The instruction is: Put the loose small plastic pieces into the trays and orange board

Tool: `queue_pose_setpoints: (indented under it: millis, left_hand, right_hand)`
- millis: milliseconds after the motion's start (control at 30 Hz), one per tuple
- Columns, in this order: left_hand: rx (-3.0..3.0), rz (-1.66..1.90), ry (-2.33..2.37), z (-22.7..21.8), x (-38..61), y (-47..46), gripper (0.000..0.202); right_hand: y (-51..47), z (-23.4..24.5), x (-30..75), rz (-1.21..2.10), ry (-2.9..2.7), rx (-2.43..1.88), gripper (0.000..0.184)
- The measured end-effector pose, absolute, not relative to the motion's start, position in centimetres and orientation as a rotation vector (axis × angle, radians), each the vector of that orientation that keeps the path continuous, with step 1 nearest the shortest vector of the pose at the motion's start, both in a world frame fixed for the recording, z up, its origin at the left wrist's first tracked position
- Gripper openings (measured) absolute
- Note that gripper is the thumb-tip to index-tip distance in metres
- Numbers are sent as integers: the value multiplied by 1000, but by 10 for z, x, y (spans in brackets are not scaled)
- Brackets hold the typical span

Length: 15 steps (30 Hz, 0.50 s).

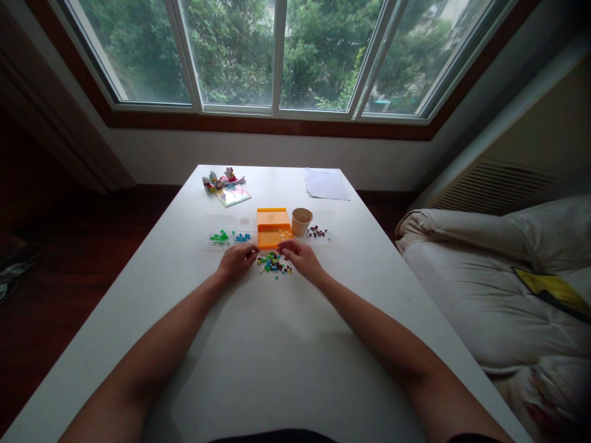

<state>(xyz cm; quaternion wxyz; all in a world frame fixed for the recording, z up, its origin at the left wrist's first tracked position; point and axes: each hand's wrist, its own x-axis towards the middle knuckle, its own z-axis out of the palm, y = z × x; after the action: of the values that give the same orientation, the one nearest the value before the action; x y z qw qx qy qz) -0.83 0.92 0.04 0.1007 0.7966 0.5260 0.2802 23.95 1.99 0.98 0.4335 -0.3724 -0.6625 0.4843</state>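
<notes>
A pile of small mixed-colour building bricks (273,264) lies on the white table between my hands. My left hand (236,261) rests at the pile's left side, its fingers curled together; anything inside them is hidden. Over the pile's upper right edge, my right hand (301,256) has thumb and fingers brought together, and what they pinch is too small to make out. Just beyond the fingertips sits an orange box (272,227) with a few pale pieces in its near right part. Green bricks (220,236) and blue bricks (243,237) lie in clear trays to the left.
Right of the orange box stands a brown paper cup (302,221), beside dark brown bricks (316,232) in a clear tray. Farther back are small toy figures (223,178), a colourful booklet (233,195) and white paper sheets (325,184). A sofa (480,277) flanks the table's right side.
</notes>
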Motion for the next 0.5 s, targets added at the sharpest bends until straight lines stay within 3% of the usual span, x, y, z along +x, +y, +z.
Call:
queue_pose_setpoints:
  millis: [100,267,400,500]
  left_hand:
    - [2349,819,1562,1,-9,9,20]
    - [2327,818,1598,3,-10,8,21]
    - [2338,838,1595,3,-9,8,20]
    - [2347,846,1597,2,-8,9,20]
  right_hand:
    - [-1,17,228,820,-2123,-862,14]
    - [-18,11,208,290,-2394,-811,19]
    - [-17,1,202,80,-2482,-847,21]
    - [-17,-3,201,32,-2504,-859,12]
